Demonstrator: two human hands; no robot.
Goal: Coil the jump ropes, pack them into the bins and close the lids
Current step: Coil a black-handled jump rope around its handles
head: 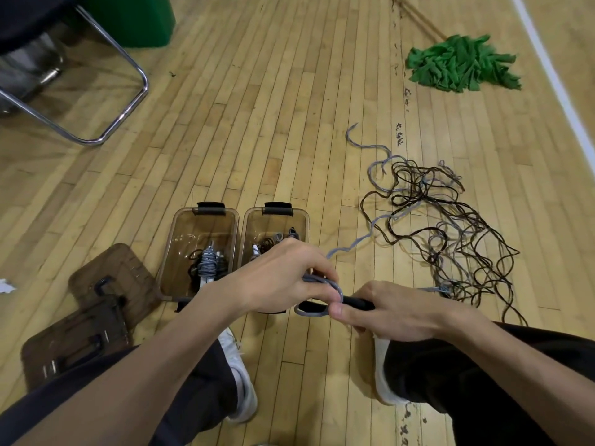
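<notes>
Two open bins side by side on the floor, coiled ropes in each, lids lying just to their left. In front of the bins: left grip curled round a grey rope loop, right grip closed round a black handle. Tangled ropes heaped on the floor further right.

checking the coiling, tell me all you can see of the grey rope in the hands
The grey jump rope is a thin, smooth cord, plastic by its look, with a black handle. The left hand pinches a few small loops of it; the right hand grips the handle. Beyond the hands the cord runs in waves over the wooden floor into the tangled pile of ropes, where it cannot be followed.
</notes>
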